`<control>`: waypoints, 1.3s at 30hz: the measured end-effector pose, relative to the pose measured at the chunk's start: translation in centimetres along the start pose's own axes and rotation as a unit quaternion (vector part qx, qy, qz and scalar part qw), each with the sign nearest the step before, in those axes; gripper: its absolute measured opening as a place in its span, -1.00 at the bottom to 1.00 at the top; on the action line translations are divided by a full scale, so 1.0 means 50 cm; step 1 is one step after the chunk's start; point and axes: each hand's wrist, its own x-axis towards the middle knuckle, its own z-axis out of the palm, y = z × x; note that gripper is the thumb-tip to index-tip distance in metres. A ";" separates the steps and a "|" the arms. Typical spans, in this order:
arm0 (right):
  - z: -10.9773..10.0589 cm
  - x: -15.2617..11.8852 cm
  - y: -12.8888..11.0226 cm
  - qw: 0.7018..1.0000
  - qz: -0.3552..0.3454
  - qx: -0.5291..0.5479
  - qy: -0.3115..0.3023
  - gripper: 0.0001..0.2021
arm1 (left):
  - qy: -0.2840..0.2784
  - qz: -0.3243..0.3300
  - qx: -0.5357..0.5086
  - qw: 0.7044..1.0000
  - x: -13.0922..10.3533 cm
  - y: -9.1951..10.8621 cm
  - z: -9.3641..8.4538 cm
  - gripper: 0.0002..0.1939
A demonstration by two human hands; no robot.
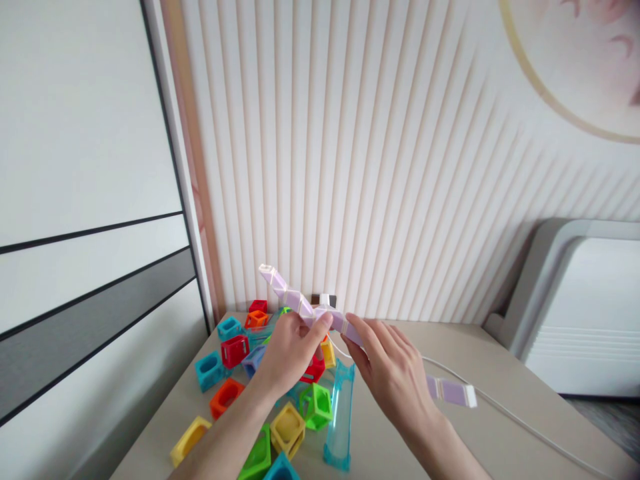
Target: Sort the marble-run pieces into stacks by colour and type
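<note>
A purple and white snake puzzle is held in the air above the table, its wedge segments running in a bent line. My left hand grips it near its middle, with the thumb on top. Farther along, the fingers of my right hand are closed around another stretch. One end sticks up at the far left; the other comes out beyond my right hand, which hides the part between. Below my hands lie colourful hollow cubes, among them a green cube and a yellow cube, beside a clear blue track piece.
More blocks, including a red cube and an orange cube, cover the left of the beige tabletop. A white cable runs across the right side from a plug at the ribbed wall. A white cabinet stands left.
</note>
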 end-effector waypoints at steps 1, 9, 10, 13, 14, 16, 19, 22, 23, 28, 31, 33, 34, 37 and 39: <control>-0.001 0.000 0.001 1.000 -0.012 0.008 0.002 -0.78 | 0.001 0.000 -0.012 1.000 -0.002 0.001 0.001 -0.55; 0.002 0.002 -0.008 0.990 0.073 0.094 -0.076 -0.69 | -0.025 0.021 -0.072 0.997 -0.019 0.006 0.004 -0.47; -0.001 0.004 -0.009 0.987 0.083 0.102 -0.097 -0.70 | -0.031 0.027 -0.067 0.997 -0.021 0.007 0.005 -0.48; -0.008 0.009 -0.012 0.980 0.094 0.113 -0.134 -0.72 | -0.044 0.022 -0.076 0.996 -0.023 0.009 0.009 -0.49; -0.009 0.009 -0.012 0.981 0.093 0.109 -0.134 -0.70 | -0.046 0.017 -0.085 0.995 -0.023 0.008 0.010 -0.49; -0.010 0.008 -0.011 0.984 0.088 0.088 -0.131 -0.66 | -0.048 0.005 -0.105 0.993 -0.021 0.006 0.014 -0.49; -0.006 0.004 -0.009 0.986 0.086 0.062 -0.129 -0.62 | -0.059 -0.016 -0.135 0.989 -0.019 0.004 0.017 -0.46; -0.003 0.001 -0.008 0.985 0.090 0.066 -0.129 -0.62 | -0.070 -0.025 -0.158 0.985 -0.019 0.006 0.018 -0.42; -0.003 0.000 -0.008 0.985 0.090 0.071 -0.128 -0.62 | -0.072 -0.022 -0.164 0.984 -0.019 0.007 0.018 -0.42; -0.011 0.004 -0.006 0.975 0.113 0.110 -0.154 -0.59 | -0.077 -0.018 -0.152 0.985 -0.020 0.000 0.014 -0.41; -0.019 0.007 -0.004 0.959 0.152 0.151 -0.186 -0.55 | -0.070 -0.010 -0.124 0.990 -0.018 -0.012 0.010 -0.41; -0.024 0.009 -0.004 0.946 0.176 0.183 -0.202 -0.54 | -0.064 0.001 -0.104 0.992 -0.017 -0.017 0.007 -0.42; -0.026 0.009 -0.004 0.938 0.188 0.203 -0.207 -0.53 | -0.063 0.004 -0.096 0.993 -0.017 -0.019 0.005 -0.43; -0.031 0.011 -0.004 0.894 0.239 0.306 -0.223 -0.49 | -0.080 0.012 -0.078 0.994 -0.015 -0.020 0.000 -0.44; -0.033 0.012 -0.001 0.844 0.280 0.392 -0.237 -0.46 | -0.098 0.022 -0.065 0.993 -0.014 -0.021 -0.003 -0.45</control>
